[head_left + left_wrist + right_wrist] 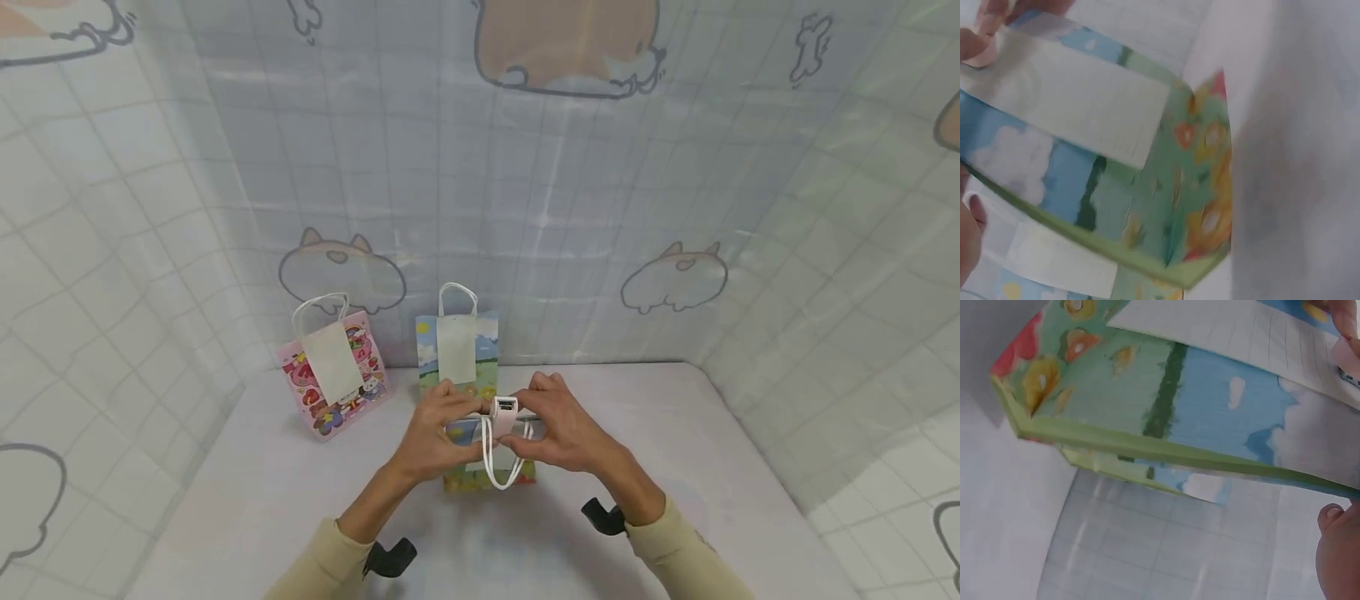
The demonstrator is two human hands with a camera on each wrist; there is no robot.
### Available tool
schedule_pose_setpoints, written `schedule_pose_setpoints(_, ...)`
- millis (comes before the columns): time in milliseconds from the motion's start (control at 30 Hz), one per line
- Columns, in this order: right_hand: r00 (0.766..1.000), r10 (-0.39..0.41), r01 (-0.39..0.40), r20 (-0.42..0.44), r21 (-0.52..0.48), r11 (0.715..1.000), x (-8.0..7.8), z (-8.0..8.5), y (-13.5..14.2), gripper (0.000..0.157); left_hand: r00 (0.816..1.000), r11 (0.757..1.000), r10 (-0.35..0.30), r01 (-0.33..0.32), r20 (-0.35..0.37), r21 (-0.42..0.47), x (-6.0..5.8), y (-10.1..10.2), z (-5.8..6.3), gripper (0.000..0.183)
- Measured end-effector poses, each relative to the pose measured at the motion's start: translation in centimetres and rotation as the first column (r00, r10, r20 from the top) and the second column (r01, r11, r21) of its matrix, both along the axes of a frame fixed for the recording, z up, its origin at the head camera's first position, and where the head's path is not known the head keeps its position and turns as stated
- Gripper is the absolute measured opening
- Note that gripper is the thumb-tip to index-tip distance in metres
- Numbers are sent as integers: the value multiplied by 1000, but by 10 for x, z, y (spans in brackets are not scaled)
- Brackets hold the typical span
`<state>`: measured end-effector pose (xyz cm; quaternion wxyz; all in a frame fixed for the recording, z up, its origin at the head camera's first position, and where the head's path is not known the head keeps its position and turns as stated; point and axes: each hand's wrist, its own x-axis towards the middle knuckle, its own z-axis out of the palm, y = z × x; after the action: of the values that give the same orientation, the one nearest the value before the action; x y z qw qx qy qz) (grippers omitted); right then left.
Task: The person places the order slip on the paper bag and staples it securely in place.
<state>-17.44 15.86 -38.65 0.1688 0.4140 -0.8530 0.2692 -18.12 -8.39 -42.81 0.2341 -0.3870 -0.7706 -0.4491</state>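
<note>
Both hands meet at the top of a paper gift bag [491, 482] printed with sky, grass and flowers. Between them is a small pink-and-white device [505, 410] with a USB-type port facing up. My left hand [438, 432] pinches it from the left, thumb on the near side; my right hand [564, 427] does likewise from the right. White handle loops [501, 485] droop toward me beneath the device. In the left wrist view the device's pink side [985, 56] lies against the bag's white label [1079, 94]. Some fingers are hidden behind the bag's top.
Behind stands a similar sky-and-meadow gift bag [486, 354] with its handle up. A pink cartoon gift bag [324, 417] leans at the back left. Patterned plastic sheeting [540, 217] rises behind and beside the white table [660, 417]. Black wrist mounts [392, 558] sit at both forearms.
</note>
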Motion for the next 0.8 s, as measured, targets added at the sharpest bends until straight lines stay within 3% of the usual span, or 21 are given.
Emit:
schedule_pose_setpoints(133,1000,2,-2,21,5,1000,1,4,-1,26,989,999,17,-11,149,-36,4,-1,6,39)
schedule_pose_setpoints(200,1000,5,-6,25,12,1000,1,5,-1,26,987,997,18,-7,161,-73,4,-1,9,40)
schedule_pose_setpoints(367,1000,8,-9,27,21,1000,0,3,-1,23,999,975,44,-47,-20,-217,1,-4,16,41)
schedule_pose_setpoints(533,1000,-18,17,22,71,997,-1,1,-4,26,976,963,29,-86,-217,-257,-1,-9,16,50)
schedule_pose_setpoints(633,1000,-22,24,-13,152,988,-4,3,-7,30,961,969,11,-79,-278,-233,-1,-10,14,55)
schedule_pose_setpoints(800,997,51,-37,-50,249,968,-5,7,-8,29,954,965,-18,-61,-300,-253,0,-10,15,50)
